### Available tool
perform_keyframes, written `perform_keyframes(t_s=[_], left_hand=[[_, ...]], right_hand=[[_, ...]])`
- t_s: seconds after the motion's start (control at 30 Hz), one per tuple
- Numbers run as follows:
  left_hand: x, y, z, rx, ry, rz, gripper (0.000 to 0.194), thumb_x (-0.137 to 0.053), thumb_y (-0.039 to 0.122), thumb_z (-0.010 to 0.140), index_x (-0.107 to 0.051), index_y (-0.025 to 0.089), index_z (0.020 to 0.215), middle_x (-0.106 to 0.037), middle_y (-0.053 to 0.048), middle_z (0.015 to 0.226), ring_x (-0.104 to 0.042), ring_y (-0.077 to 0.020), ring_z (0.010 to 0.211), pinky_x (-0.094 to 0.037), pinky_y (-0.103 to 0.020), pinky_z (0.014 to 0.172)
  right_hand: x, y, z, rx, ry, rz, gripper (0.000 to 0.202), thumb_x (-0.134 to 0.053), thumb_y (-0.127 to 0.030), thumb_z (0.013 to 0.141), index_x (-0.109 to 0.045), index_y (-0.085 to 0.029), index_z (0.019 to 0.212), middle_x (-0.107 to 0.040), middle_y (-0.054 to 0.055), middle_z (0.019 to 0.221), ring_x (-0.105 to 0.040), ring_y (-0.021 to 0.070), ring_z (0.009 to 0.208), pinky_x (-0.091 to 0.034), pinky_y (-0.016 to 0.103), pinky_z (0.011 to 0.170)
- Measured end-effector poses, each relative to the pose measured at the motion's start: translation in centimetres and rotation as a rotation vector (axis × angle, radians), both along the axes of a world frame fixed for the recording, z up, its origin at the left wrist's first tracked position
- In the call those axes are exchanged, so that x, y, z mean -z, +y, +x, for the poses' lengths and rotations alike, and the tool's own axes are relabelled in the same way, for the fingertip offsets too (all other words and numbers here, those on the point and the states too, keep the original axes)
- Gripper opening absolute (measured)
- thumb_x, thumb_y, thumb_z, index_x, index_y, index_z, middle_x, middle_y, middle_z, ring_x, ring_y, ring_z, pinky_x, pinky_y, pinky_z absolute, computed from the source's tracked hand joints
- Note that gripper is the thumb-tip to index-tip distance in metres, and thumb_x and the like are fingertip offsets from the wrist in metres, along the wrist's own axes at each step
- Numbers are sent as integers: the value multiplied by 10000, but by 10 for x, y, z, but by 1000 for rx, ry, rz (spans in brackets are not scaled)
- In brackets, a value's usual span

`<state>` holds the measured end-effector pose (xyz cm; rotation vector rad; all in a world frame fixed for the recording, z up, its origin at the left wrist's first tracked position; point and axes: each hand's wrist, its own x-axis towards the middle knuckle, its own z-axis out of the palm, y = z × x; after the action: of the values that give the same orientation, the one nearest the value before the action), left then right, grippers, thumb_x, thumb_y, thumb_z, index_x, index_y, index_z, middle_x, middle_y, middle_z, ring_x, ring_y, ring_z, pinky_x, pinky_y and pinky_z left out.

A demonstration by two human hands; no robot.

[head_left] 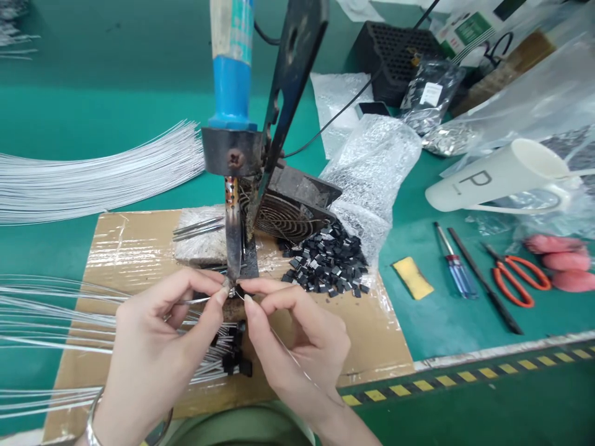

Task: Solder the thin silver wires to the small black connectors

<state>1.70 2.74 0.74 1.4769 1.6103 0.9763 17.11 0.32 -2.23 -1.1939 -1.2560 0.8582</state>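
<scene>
A soldering iron (pixel 232 93) with a blue handle hangs tip-down in a black metal bracket (pixel 292 68). Just under its tip, my left hand (pixel 158 341) pinches a thin white wire (pixel 199 301). My right hand (pixel 302 334) is closed on a thin strand of solder wire (pixel 290 354), which trails back over the wrist. Between both sets of fingertips sits a small dark piece at the iron's tip, largely hidden. Below the hands lie white wires with black connectors (pixel 237 359) on their ends.
Cardboard (pixel 372 334) covers the bench. Behind the hands are a fan (pixel 292 204) and a heap of small black connectors (pixel 330 260). Long white wires (pixel 102 176) lie left. Rightward are a yellow sponge (pixel 413 279), a screwdriver (pixel 458 269), orange-handled scissors (pixel 515 279) and a mug (pixel 497 176).
</scene>
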Motion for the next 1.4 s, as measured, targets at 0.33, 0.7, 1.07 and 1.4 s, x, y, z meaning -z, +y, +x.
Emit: perform_keyframes(t_s=[0.33,0.7,1.07,1.4], left_hand=[[13,-16,-25,102,321,81,98,-769,353,901,-835,331,971,-863,17,1086,-821,-217,983,-626,-286,918],[6,95,-106,10,770,158,267,-578,360,1020,-769,197,1112,-701,-16,1112,-653,-270,1223,-464,-397,1183],[34,155,-136,-53,789,184,138,-560,261,962,-627,216,850,-675,94,971,-677,-104,1095,-495,-247,1143],[23,137,-140,-60,744,200,323,-476,387,1054,-693,149,1090,-762,90,895,-764,-82,862,-598,-246,932]], right_hand=[[14,-5,36,313,38,-114,219,-641,-270,1068,-709,-217,866,-702,-13,720,-703,158,682,-569,270,655],[51,-9,85,475,210,-117,545,-551,-588,1064,-824,-142,909,-825,115,897,-751,244,727,-605,398,666],[49,-7,82,450,206,-138,487,-652,-566,1030,-848,-145,882,-837,118,863,-757,236,710,-614,367,636],[51,-8,81,427,197,-156,473,-673,-559,1028,-847,-151,863,-836,100,830,-753,216,685,-609,347,642]])
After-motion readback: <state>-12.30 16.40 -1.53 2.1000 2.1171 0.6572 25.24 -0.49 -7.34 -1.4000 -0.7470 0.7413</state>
